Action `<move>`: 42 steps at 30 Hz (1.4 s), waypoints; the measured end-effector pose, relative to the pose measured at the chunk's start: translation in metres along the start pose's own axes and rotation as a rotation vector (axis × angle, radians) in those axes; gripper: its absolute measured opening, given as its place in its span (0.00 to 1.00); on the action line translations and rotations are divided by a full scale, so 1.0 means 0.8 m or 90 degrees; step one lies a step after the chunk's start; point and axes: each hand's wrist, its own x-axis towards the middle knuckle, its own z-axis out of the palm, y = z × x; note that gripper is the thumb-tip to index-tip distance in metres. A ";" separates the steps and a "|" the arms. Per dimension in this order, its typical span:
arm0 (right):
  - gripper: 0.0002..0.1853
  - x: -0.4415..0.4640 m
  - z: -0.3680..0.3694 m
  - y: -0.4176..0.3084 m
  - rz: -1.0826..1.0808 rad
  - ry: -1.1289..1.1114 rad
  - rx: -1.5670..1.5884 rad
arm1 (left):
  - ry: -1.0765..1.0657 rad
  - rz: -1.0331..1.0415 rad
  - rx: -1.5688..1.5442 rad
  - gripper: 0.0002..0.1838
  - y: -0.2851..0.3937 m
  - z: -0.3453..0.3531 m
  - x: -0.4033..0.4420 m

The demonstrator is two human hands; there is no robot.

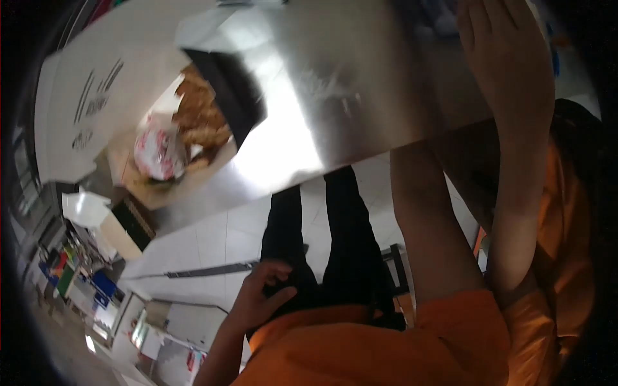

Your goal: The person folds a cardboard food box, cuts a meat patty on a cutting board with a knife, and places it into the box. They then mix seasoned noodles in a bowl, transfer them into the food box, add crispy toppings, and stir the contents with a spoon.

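Observation:
My left hand (262,296) is low in front of my body, over my dark trousers. Its fingers are slightly curled, with the thumb apart and nothing held. My right arm reaches up to the edge of the metal table (354,77), and its hand cannot be seen. On the table at the left, an open box (80,122) with dark print holds a round white-and-red wrapped item (158,151) and brown fried-looking food (199,109). A dark flap or panel (232,93) stands beside the food.
A co-worker's hand (502,38) rests over the table at the upper right, with an orange sleeve (531,328) below. A smaller open carton (103,219) is at the table's left edge. Tiled floor and cluttered furniture show beyond.

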 end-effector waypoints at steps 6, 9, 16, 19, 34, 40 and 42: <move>0.11 0.044 0.040 -0.025 -0.084 0.002 -0.038 | 0.013 -0.012 0.014 0.17 -0.045 -0.006 -0.023; 0.11 0.053 0.049 -0.048 -0.125 0.021 -0.038 | 0.013 -0.014 -0.028 0.14 -0.099 -0.011 -0.021; 0.12 -0.094 -0.061 0.167 -0.072 0.149 -0.146 | -0.058 0.034 0.137 0.14 -0.114 -0.024 -0.007; 0.13 -0.239 -0.108 0.214 -0.020 0.150 -0.126 | -0.024 0.263 0.276 0.13 -0.056 -0.015 0.011; 0.11 -0.728 -0.061 0.068 -0.135 -0.030 -0.117 | -0.048 0.542 0.928 0.40 0.052 0.053 -0.001; 0.10 -0.727 -0.048 0.036 -0.181 -0.029 -0.151 | 0.018 0.624 0.640 0.13 0.072 0.009 -0.015; 0.10 -0.716 -0.059 0.027 -0.182 -0.039 -0.130 | -0.007 0.759 0.435 0.13 0.102 -0.018 -0.054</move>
